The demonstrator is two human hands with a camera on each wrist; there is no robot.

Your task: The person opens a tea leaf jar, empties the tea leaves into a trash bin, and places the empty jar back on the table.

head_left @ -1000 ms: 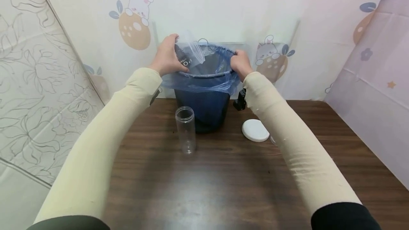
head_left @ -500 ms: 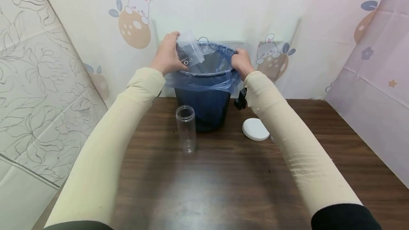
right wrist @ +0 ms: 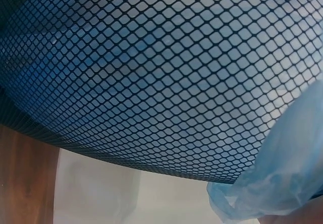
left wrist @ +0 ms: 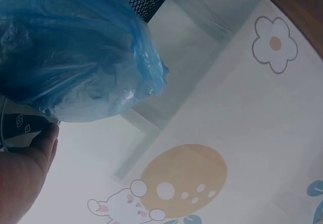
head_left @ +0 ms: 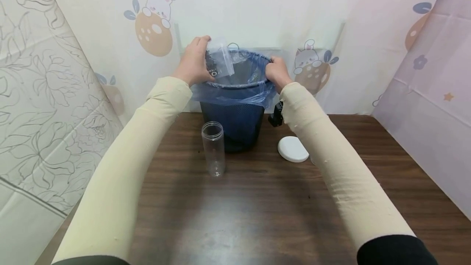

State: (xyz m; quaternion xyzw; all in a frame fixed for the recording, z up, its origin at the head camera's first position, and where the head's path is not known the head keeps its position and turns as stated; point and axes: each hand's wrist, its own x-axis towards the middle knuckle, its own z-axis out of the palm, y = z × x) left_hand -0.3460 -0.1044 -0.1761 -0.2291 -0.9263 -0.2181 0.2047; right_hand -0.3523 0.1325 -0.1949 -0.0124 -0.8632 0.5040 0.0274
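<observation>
In the head view, my left hand (head_left: pixel 192 61) holds a clear zip bag (head_left: pixel 222 58) with black print, thumb below and fingers above. The bag tilts over the left side of a black mesh waste bin (head_left: pixel 232 124). A thin blue bin liner (head_left: pixel 235 96) lines the bin and is folded down over its rim. My right hand (head_left: pixel 277 72) grips the rim and liner on the right side. In the left wrist view, the liner (left wrist: pixel 75 62) hides most of the zip bag (left wrist: pixel 22 130). Bin mesh (right wrist: pixel 166 88) fills most of the right wrist view.
An uncapped clear plastic jar (head_left: pixel 213 148) stands in front of the bin on the dark wooden table (head_left: pixel 228 216). To the right lies a round white lid (head_left: pixel 293 149), partly behind my right sleeve. A printed curtain (head_left: pixel 250 7) hangs close behind the bin.
My left hand has shifted slightly right with the zip bag, which now shows more of its face and overlaps the bin's mouth. The right hand stays at the rim.
</observation>
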